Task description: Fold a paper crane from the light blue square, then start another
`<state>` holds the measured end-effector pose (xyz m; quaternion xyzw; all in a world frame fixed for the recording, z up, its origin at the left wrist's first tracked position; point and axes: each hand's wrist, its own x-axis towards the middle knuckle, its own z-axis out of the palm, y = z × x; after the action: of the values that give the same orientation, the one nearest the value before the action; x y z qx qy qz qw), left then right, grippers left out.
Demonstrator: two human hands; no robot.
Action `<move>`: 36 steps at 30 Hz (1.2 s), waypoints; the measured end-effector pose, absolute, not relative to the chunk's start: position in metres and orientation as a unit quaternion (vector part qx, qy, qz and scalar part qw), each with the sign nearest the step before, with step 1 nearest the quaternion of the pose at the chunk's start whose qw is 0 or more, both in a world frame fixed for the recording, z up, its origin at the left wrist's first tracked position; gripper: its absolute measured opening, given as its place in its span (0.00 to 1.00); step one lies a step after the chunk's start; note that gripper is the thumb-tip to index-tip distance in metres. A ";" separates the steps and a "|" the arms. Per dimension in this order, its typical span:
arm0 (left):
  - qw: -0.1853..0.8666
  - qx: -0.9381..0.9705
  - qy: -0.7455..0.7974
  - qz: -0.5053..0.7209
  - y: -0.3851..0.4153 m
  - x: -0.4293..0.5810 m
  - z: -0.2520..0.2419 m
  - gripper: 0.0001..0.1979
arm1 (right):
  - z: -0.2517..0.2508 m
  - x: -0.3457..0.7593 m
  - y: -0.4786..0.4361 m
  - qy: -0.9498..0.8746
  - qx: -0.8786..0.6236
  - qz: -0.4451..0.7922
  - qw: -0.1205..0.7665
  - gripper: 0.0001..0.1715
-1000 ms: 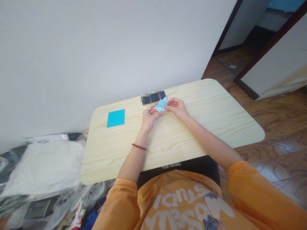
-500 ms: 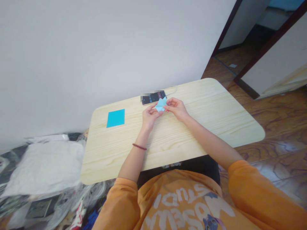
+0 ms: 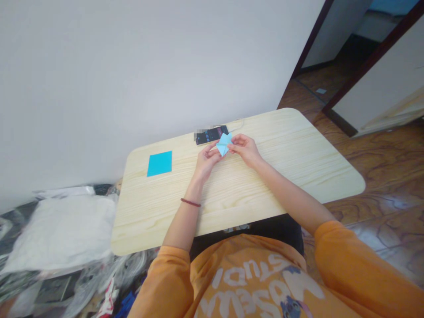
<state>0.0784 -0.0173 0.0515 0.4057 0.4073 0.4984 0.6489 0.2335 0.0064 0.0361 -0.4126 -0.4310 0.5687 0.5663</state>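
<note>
A small piece of folded light-blue paper (image 3: pixel 224 144) is held up over the far middle of the table, between my two hands. My left hand (image 3: pixel 208 160), with a dark red bracelet on its wrist, grips the paper's lower left side between its fingers. From the right, my right hand (image 3: pixel 244 149) pinches the paper's edge with thumb and fingers. Close behind the paper lies a phone (image 3: pixel 212 135) with its screen lit. A square of darker blue paper (image 3: pixel 159 163) rests flat on the table's left part.
The light wooden table (image 3: pixel 265 185) has rounded corners and stands against a white wall (image 3: pixel 149 66). A cable (image 3: pixel 239 127) runs from the phone. Left of the table are a white bag (image 3: pixel 62 229) and clutter. A doorway opens at the far right.
The folded paper has turned between my hands and now shows a more diamond-like outline with a crease. My left hand has loosened slightly and shifted on it. The phone and blue square stay put.
</note>
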 end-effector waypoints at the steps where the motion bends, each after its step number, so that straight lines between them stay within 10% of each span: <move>1: 0.646 0.403 0.413 0.500 -0.018 0.079 0.052 0.30 | 0.036 0.234 0.007 -0.431 -0.414 0.569 0.564 0.25; 36: 0.533 0.479 0.510 0.476 -0.018 0.076 0.046 0.36 | 0.038 0.233 0.005 -0.451 -0.407 0.584 0.538 0.24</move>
<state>0.0761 -0.0178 0.0462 0.4791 0.5104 0.4755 0.5327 0.2328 0.0053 0.0381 -0.4075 -0.4509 0.5841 0.5381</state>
